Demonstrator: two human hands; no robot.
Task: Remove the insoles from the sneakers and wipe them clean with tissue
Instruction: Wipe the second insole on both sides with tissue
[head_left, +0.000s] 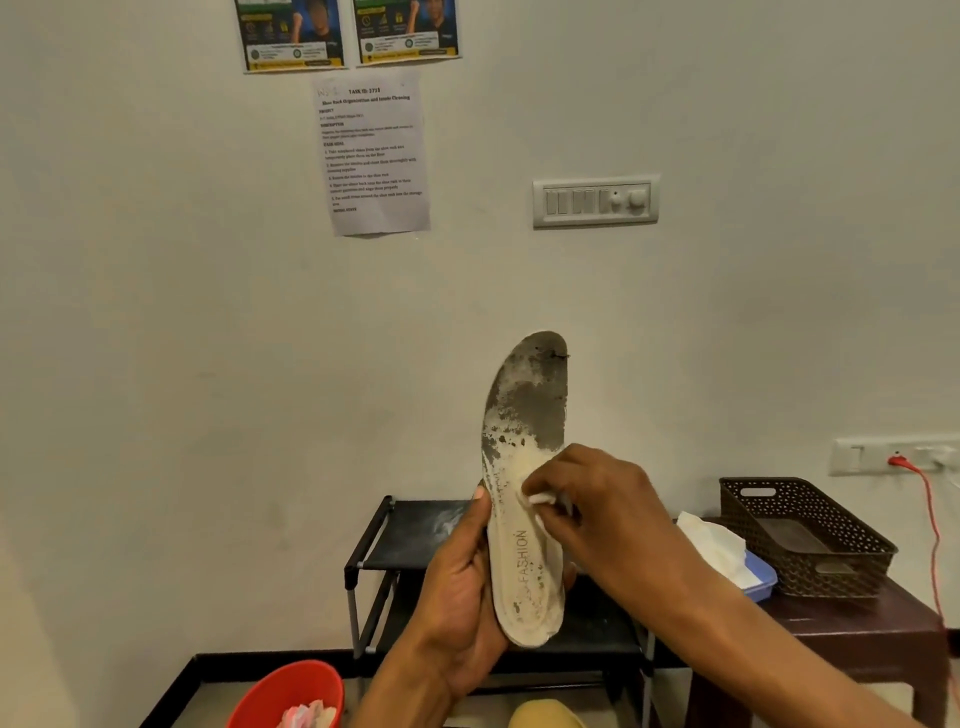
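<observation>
From my feed, the insole stands upright in front of the wall, heel end down, its upper part grey with grime and its lower part pale. My left hand grasps it at the heel, thumb along the left edge. My right hand pinches a small wad of tissue against the insole's middle.

At lower left sits a red bucket with crumpled pink and white scraps in it. On the dark stool to the right, a blue box has a white sheet sticking up from it. Just beside it is a brown woven basket — I cannot tell what it holds. A black shoe rack stands behind my hands.
</observation>
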